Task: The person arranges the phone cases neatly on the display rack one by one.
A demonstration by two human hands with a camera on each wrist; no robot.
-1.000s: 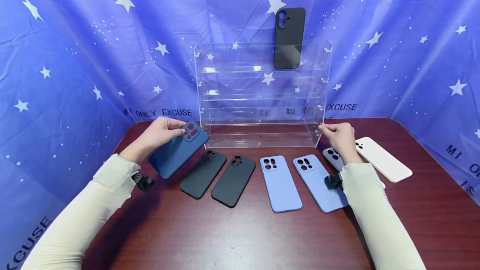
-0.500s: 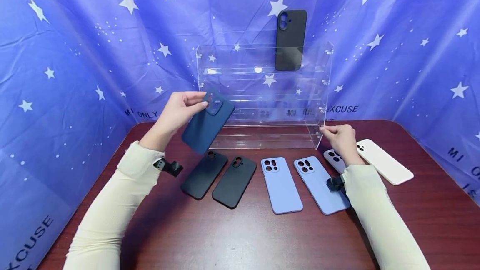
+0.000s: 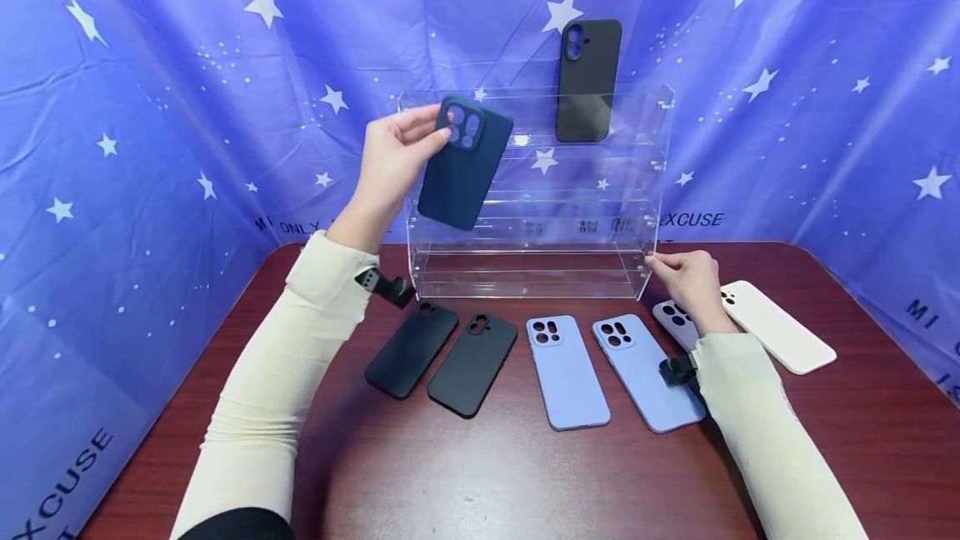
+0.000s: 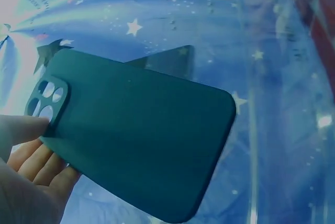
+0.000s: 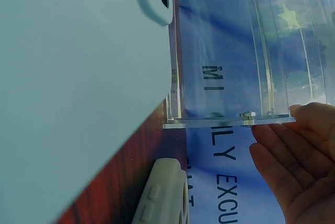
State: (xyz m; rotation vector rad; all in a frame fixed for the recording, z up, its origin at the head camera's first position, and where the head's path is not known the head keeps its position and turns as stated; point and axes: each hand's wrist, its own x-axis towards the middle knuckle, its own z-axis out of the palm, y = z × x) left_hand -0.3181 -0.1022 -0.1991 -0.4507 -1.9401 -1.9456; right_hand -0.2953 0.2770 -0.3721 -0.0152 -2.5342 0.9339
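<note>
A dark blue phone case point(image 3: 467, 182) is pinched near its camera cutouts by my left hand point(image 3: 393, 157), held in front of the upper left of a clear acrylic rack point(image 3: 532, 273). In the left wrist view the case point(image 4: 141, 130) shows its back, with the thumb on the camera end and the fingers behind. My right hand point(image 3: 690, 286) pinches the rack's right side panel low down; in the right wrist view, thumb and fingers of the hand point(image 5: 298, 156) meet at that panel's edge point(image 5: 230, 122). A black phone case point(image 3: 588, 82) stands upright on the rack's top tier, right of centre.
On the table point(image 3: 465, 473), before the rack, lie two black cases point(image 3: 412, 352) on the left and two light blue cases point(image 3: 568, 377) right of the middle. A pale lilac case point(image 3: 673, 319), partly behind my right arm, and a white case point(image 3: 780, 327) lie farther right. A starry blue curtain point(image 3: 180, 107) hangs behind.
My left hand has lifted the dark blue case up and to the right, from beside the rack's lower left to before its upper tiers, turning it more upright. My right hand stays at the side panel.
</note>
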